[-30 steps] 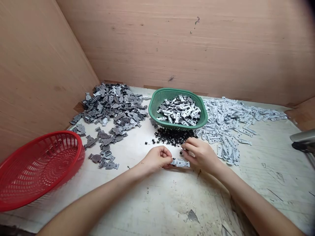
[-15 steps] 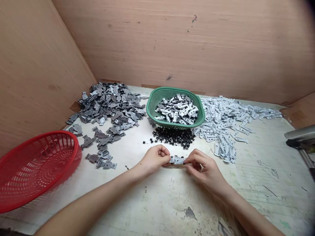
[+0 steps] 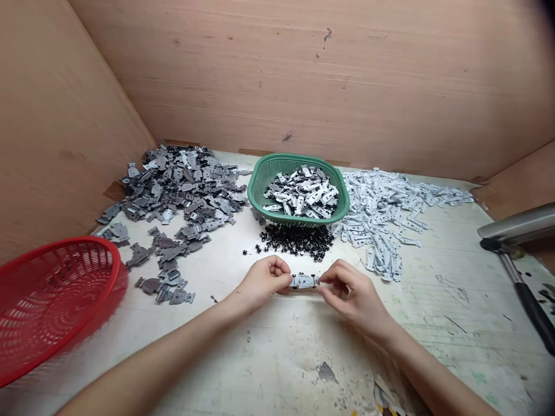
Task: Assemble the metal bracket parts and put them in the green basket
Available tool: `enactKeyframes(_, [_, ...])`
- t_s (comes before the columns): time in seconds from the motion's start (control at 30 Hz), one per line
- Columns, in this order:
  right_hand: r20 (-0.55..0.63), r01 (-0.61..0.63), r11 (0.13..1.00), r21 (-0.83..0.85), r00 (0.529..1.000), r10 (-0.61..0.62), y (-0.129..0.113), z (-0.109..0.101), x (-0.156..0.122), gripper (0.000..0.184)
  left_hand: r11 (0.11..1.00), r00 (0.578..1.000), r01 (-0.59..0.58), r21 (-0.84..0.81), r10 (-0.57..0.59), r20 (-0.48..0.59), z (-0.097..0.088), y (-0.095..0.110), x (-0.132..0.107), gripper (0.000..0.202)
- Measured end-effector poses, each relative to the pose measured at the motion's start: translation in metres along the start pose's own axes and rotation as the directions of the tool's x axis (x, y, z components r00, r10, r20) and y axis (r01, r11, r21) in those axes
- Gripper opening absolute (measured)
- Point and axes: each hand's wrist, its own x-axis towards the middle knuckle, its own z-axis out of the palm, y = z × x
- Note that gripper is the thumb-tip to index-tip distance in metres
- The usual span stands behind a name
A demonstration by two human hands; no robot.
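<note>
Between my two hands is a small light-grey toy car chassis (image 3: pixel 305 281) with black wheels near both ends. My left hand (image 3: pixel 267 278) is closed in a pinch on its left end. The thumb and fingers of my right hand (image 3: pixel 351 290) are closed at its right end, by the wheels there. Just beyond lies a heap of small black wheels (image 3: pixel 299 241), some joined by thin axles. Behind it stands a green basket (image 3: pixel 255 193) with many grey and white metal plates in it.
Dark grey metal plates (image 3: pixel 182 185) are heaped at the back left. White metal plates (image 3: pixel 377 202) spread at the back right. A red basket (image 3: pixel 113 277) stands at the left edge, and a metal tool with a black handle (image 3: pixel 526 306) at the right. Board walls (image 3: pixel 277 81) enclose the table.
The camera view has turned slightly right, so things sit further left. My right fingers have shifted a little at the chassis's right end, where both wheels now show beside them.
</note>
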Motion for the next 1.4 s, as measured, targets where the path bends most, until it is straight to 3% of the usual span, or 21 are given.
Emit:
enactKeyframes(0.1, [-0.032,-0.005,0.964,-0.265,0.999,-0.004,0.024,-0.037,0.006,0.010,0.999,1.000,0.019,0.032,-0.019,0.012,0.000,0.004,-0.001,0.014])
enactKeyframes(0.17, [0.003,0.040,0.838,-0.545,0.999,-0.046,0.044,-0.064,0.007,0.013,0.999,0.999,0.026,0.040,-0.027,0.022,0.000,0.004,-0.001,0.014])
enactKeyframes(0.27, [0.196,0.213,0.633,-0.744,0.976,-0.099,0.067,-0.086,0.002,0.026,0.999,0.999,0.028,0.034,-0.029,0.024,-0.001,0.003,0.000,0.014])
enactKeyframes(0.33, [0.272,0.294,0.522,-0.801,0.955,-0.119,0.074,-0.085,-0.002,0.029,0.999,0.999,0.026,0.028,-0.027,0.025,-0.001,0.001,0.001,0.015])
enactKeyframes(0.43, [0.240,0.292,0.390,-0.873,0.954,-0.177,0.072,-0.071,-0.008,0.028,0.999,0.999,0.026,0.020,-0.026,0.028,-0.001,-0.001,0.001,0.015])
enactKeyframes(0.53, [0.095,0.183,0.411,-0.893,0.970,-0.226,0.060,-0.063,-0.011,0.026,0.999,0.999,0.031,0.019,-0.031,0.019,-0.001,0.000,0.001,0.014])
enactKeyframes(0.6, [-0.045,0.074,0.547,-0.834,0.979,-0.200,0.045,-0.063,-0.011,0.022,0.998,0.999,0.042,0.036,-0.042,0.014,-0.001,0.001,0.001,0.013])
enactKeyframes(0.67, [-0.193,-0.070,0.769,-0.635,0.979,-0.071,0.028,-0.064,-0.009,0.019,0.998,0.999,0.048,0.045,-0.048,0.013,-0.001,0.001,0.001,0.012])
enactKeyframes(0.73, [-0.192,-0.229,0.944,-0.237,0.964,0.186,0.011,-0.062,-0.006,0.020,0.999,0.999,0.035,0.036,-0.036,0.016,-0.001,0.001,0.001,0.012])
enactKeyframes(0.77, [-0.110,-0.312,0.950,-0.002,0.944,0.310,0.004,-0.059,-0.005,0.022,0.999,0.999,0.027,0.030,-0.027,0.018,-0.001,0.000,0.000,0.012])
enactKeyframes(0.8, [0.004,-0.390,0.896,0.212,0.917,0.399,-0.002,-0.053,-0.003,0.024,0.999,1.000,0.019,0.027,-0.019,0.018,-0.001,0.000,0.000,0.012])
enactKeyframes(0.87, [0.188,-0.499,0.699,0.512,0.859,0.476,-0.011,-0.039,0.001,0.028,1.000,1.000,0.009,0.028,-0.010,0.018,-0.001,0.000,0.000,0.012])
enactKeyframes(0.93, [0.246,-0.538,0.526,0.659,0.815,0.524,-0.015,-0.021,0.003,0.031,0.999,1.000,0.009,0.031,-0.009,0.015,0.000,-0.001,-0.001,0.012])
enactKeyframes(1.0, [0.268,-0.556,0.430,0.711,0.780,0.565,-0.017,-0.006,0.004,0.033,1.000,1.000,0.004,0.030,-0.005,0.017,0.000,-0.002,0.000,0.011])
enactKeyframes(1.13, [0.286,-0.582,0.381,0.719,0.747,0.601,-0.021,0.012,0.002,0.034,1.000,1.000,-0.017,0.012,0.016,0.026,-0.001,-0.003,0.000,0.012])
enactKeyframes(1.4, [0.262,-0.578,0.354,0.735,0.724,0.638,-0.019,0.019,-0.001,0.034,1.000,1.000,-0.012,-0.001,0.012,0.019,-0.001,-0.004,0.000,0.013])
